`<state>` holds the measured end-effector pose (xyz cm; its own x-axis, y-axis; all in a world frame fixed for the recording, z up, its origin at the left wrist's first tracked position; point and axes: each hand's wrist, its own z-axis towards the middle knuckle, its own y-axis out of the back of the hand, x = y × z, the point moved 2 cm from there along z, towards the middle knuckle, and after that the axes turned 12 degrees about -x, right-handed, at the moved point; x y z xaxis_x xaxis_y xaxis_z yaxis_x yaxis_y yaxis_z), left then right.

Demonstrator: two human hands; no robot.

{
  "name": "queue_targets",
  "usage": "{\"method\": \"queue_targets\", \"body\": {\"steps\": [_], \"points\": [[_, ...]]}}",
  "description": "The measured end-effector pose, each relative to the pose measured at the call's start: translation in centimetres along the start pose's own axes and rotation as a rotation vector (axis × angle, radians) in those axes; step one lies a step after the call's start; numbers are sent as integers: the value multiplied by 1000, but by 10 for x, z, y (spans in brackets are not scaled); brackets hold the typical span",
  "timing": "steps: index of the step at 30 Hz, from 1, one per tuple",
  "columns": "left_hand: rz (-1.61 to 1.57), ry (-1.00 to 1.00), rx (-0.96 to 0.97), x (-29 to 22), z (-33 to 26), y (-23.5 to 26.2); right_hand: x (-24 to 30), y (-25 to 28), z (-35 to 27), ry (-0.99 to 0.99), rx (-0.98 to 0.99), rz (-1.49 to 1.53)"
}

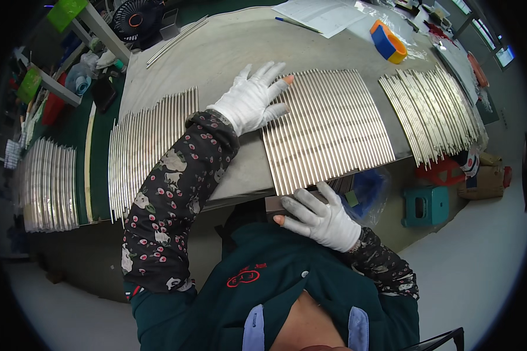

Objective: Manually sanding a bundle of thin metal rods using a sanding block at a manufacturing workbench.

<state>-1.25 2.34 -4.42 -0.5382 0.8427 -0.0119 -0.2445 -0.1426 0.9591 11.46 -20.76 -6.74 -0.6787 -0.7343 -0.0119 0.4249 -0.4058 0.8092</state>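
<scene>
A flat row of thin silver metal rods (331, 126) lies side by side on the grey table (240, 175) in front of me. My left hand (249, 99), in a white glove with bare fingertips showing, rests at the row's far left corner. Its fingers are spread, and the thumb and index finger touch or nearly touch the leftmost rods. At the near ends of the rods is my right hand (322, 219), also white-gloved, with fingers apart. Its fingertips are close to the rod ends; whether they touch I cannot tell. Neither hand grips anything.
More rods (152, 146) lie left of my forearm, with a further bundle (50, 184) at far left. Another batch (430, 114) sits at right. Farther back are a blue-orange tape dispenser (388, 42), papers (319, 14) and a fan (136, 20). A teal stool (425, 206) stands below.
</scene>
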Motion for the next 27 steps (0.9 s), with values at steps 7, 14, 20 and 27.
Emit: {"method": "queue_targets", "body": {"steps": [7,14,20,27], "points": [[-19,29,35,10,-3,-2,-7,5,9,-30,-36,32],[-106,-268,49,-75,-16,-7,5,39,-7,-202,-151,32],[-342,-356,14,-109,-46,3,1,55,-27,-377,-289,-79],[-355,-328,59,-95,-64,15,-5,49,-33,-444,-287,-82]]}}
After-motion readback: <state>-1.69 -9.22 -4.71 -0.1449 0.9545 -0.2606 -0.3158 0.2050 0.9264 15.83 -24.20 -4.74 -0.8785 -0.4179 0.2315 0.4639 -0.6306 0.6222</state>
